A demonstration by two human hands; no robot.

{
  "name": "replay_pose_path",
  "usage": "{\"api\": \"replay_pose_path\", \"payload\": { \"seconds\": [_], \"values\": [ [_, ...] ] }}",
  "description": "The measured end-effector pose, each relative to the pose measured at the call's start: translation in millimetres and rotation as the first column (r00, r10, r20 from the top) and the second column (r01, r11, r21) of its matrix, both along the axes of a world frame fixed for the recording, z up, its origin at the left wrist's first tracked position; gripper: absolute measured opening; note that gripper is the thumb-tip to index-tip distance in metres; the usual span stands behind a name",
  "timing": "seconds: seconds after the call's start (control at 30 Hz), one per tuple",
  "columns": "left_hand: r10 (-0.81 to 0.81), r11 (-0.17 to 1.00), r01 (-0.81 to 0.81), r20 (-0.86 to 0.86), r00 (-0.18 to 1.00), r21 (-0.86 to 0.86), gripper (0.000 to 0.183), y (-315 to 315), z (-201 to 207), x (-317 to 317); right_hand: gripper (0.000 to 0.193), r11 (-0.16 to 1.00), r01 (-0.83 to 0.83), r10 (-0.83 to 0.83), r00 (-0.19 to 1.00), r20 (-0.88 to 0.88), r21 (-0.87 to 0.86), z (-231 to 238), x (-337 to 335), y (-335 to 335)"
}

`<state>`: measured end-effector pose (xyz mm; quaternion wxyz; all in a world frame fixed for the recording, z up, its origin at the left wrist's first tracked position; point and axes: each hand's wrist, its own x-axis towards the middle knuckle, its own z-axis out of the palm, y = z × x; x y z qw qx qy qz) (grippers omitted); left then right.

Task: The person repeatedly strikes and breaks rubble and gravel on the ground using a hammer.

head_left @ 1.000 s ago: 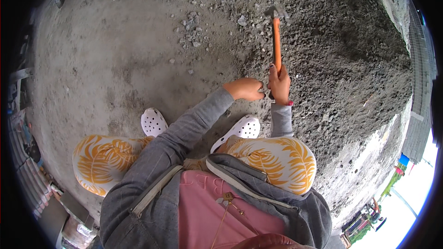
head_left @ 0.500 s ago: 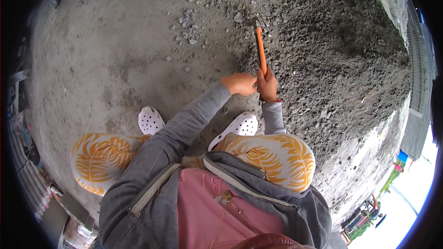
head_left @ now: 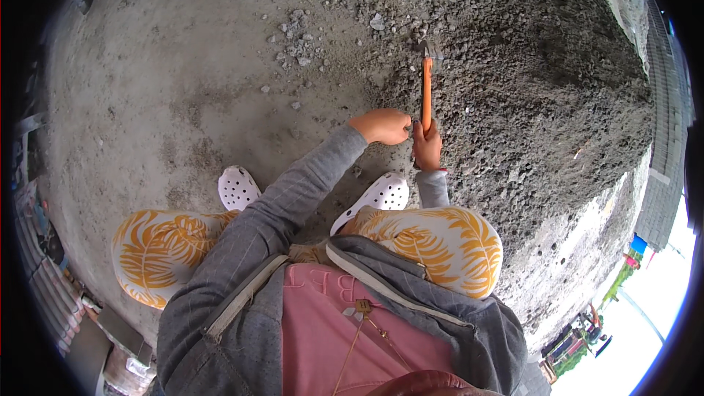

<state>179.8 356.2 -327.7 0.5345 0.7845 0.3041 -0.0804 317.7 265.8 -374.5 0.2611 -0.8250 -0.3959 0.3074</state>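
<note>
The fingers of my right hand point(head_left: 427, 148) are clamped around the orange handle of a hammer point(head_left: 427, 95). Its metal head is ahead of them, over rough ground; whether it touches, I cannot tell. Just to the left of these fingers is my left hand point(head_left: 383, 126), its fingers curled inward; I cannot tell whether they pinch something. To the right of my fingers spreads dark, crumbly gravel point(head_left: 528, 103); ahead and to the left lie pale stones point(head_left: 297, 38). Behind the fingers, toward my body, are two white clogs point(head_left: 238, 189). Nearer still, my pink shirt point(head_left: 323, 359) carries pink capital letters, upside down in this view, partly covered by my grey jacket point(head_left: 253, 246).
</note>
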Motion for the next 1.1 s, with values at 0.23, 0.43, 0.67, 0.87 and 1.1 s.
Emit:
{"api": "replay_pose_path", "payload": {
  "seconds": [0.23,0.43,0.67,0.87,1.1],
  "values": [
    [-0.071,0.997,0.072,-0.066,0.995,0.024,0.031,0,-6,-3,0.016,0.925,0.117,0.006,0.947,-0.321,0.361,84,-19,27],
    [-0.059,0.997,0.061,-0.046,0.997,0.038,0.028,-1,-20,-3,0.015,0.777,0.158,0.087,0.932,-0.353,0.61,84,-26,37],
    [0.094,0.994,-0.098,-0.09,0.991,-0.047,0.031,-1,-9,-13,0.023,0.995,-0.094,0.095,0.994,-0.049,0.023,30,-26,22],
    [0.342,0.837,-0.001,0.522,0.781,-0.548,0.052,27,-13,-36,0.023,0.887,-0.181,0.317,0.908,-0.275,0.424,86,-52,61],
    [0.684,0.572,0.163,0.577,0.447,-0.804,0.096,32,-10,-67,0.02,0.786,-0.33,0.549,0.762,-0.343,0.523,112,-88,110]
  ]
}}
